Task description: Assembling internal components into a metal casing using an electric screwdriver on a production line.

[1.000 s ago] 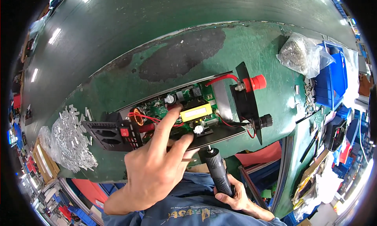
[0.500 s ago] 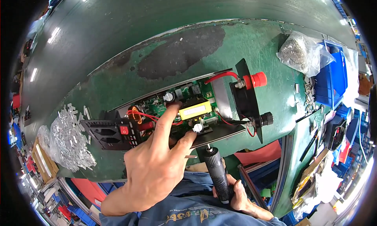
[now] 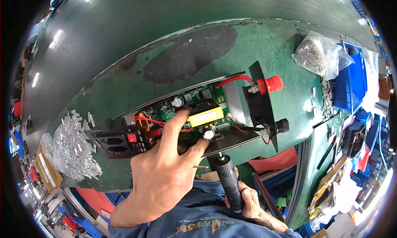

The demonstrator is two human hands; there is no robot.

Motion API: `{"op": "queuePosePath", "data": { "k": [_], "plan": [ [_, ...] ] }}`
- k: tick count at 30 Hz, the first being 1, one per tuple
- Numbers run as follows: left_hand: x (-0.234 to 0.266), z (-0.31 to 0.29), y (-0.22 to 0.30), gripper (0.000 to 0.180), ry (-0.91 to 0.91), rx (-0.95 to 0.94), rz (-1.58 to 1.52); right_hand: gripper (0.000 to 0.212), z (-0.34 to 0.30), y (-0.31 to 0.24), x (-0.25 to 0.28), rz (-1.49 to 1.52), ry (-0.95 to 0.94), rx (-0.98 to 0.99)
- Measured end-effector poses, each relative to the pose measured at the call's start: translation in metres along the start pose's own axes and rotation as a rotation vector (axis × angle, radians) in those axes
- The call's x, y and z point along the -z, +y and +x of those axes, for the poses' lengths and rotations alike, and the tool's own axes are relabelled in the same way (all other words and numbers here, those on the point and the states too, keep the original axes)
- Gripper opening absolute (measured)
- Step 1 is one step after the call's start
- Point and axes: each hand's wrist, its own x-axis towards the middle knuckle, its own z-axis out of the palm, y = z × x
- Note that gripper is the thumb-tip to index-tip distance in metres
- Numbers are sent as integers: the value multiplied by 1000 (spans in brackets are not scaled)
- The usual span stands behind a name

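A power inverter, its case uncovered, lies slantwise on the green bench. Inside show a green circuit board, a yellow-wrapped transformer and white-topped capacitors. My left hand reaches over its near wall, index finger and thumb bent down among the parts, gripping it; the other fingers are hidden. A thin metal tip sticks out beside that thumb; what it belongs to is hidden. My right hand is closed round a black electric screwdriver, whose bit points up at the case's near wall.
Left of the inverter lies a clear bag of small metal pieces. At the right are a bag of small hardware, a blue bin and loose metal pieces. A red-lined drawer sits below the bench edge.
The inverter's panel ends have shifted very slightly. Both hands keep nearly the same places, with the screwdriver bit still at the near wall.
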Motion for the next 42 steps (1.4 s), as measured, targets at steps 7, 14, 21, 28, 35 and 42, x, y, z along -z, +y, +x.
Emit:
{"op": "queuePosePath", "data": {
  "k": [7,14,21,28,35,42],
  "plan": [
    [1,2,1,40,14,26,-55,85,16,32,15,658,-449,-213],
    [-4,-4,-6,37,86,-24,-33,90,9,9,9,333,-324,-180],
    [-4,-4,-4,32,101,-32,-59,88,14,27,15,950,-573,-259],
    [7,-7,5,18,50,62,-9,89,-9,4,15,-382,20,86],
    [72,36,-7,11,307,-89,-114,88,-27,32,37,-56,413,296],
    [47,120,-29,20,-154,-492,200,56,-15,-73,39,-367,612,332]
  ]
}}
